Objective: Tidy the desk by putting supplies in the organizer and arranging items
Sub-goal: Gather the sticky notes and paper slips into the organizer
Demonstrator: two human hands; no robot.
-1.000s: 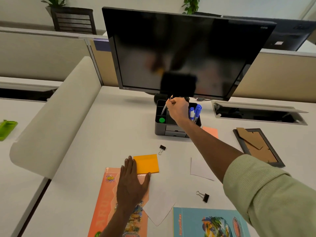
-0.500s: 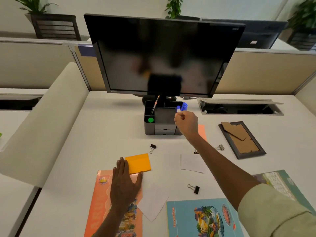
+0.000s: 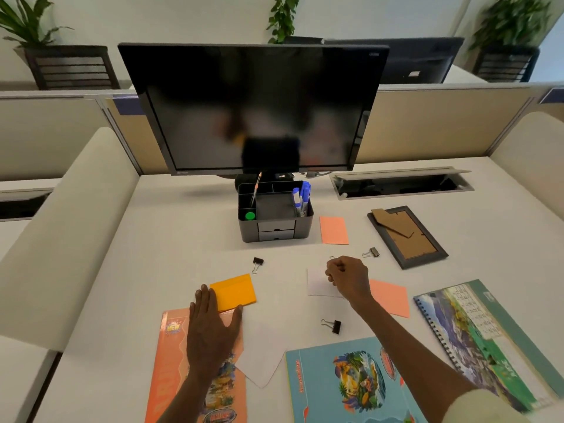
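The dark grey organizer [image 3: 247, 230] stands below the monitor; it holds two blue markers [image 3: 300, 195], a thin pen [image 3: 255, 190] and a green-capped item [image 3: 250, 215]. My right hand [image 3: 348, 277] is a closed fist over a white paper slip [image 3: 316, 283]; the wire handle of a binder clip [image 3: 332, 257] pokes out at its knuckles. My left hand [image 3: 212, 328] lies flat, fingers apart, on an orange book [image 3: 171, 377], its fingertips touching an orange sticky pad [image 3: 236, 291]. Loose binder clips: black [image 3: 258, 261], silver [image 3: 371, 252], black [image 3: 333, 325].
Two pink notes [image 3: 333, 229] [image 3: 392, 297], a face-down picture frame [image 3: 407, 236], a blue book [image 3: 345, 383], a spiral notebook [image 3: 488, 337] and a white sheet [image 3: 262, 361] lie on the desk. Behind are the monitor [image 3: 253, 108] and an open cable hatch [image 3: 399, 184].
My right hand left a pen in the organizer, drew back toward me and closed over the binder clip by the white slip. The left hand stayed put.
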